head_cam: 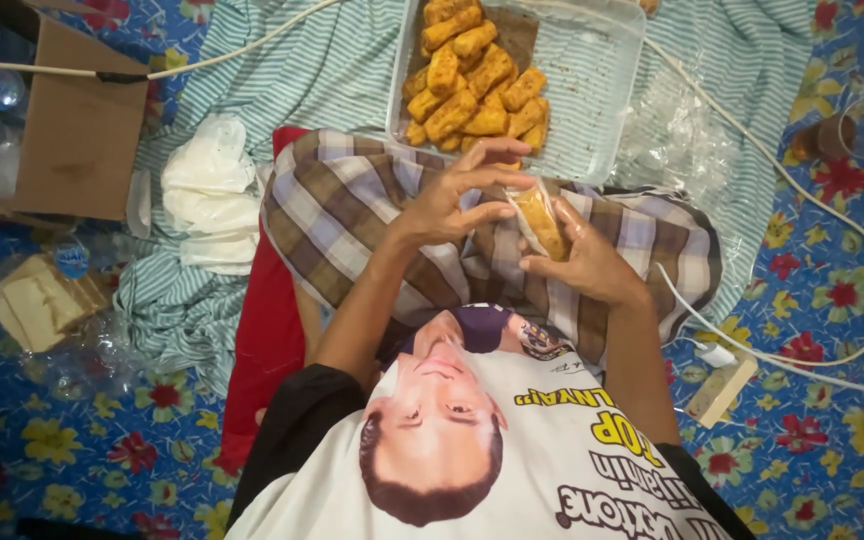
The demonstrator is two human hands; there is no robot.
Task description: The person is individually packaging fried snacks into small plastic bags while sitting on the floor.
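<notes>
My right hand (pixel 584 262) cradles a golden fried roll (pixel 540 222) that sits inside a thin clear plastic wrapper. My left hand (pixel 455 200) has its fingers spread and pinches the top of that wrapper, just above the roll. Both hands hover over my lap, which is covered by a brown and white checked cloth (pixel 352 205). Right beyond my hands lies a clear plastic tray (pixel 592 90) with several more fried rolls (pixel 472 85) piled at its left side.
A cardboard box (pixel 77 125) stands at the far left, with crumpled white plastic bags (pixel 210 190) beside it. A white cable (pixel 832 190) loops across the flowered blue mat on the right. A red cushion (pixel 267 330) and a striped cloth (pixel 322 60) lie under me.
</notes>
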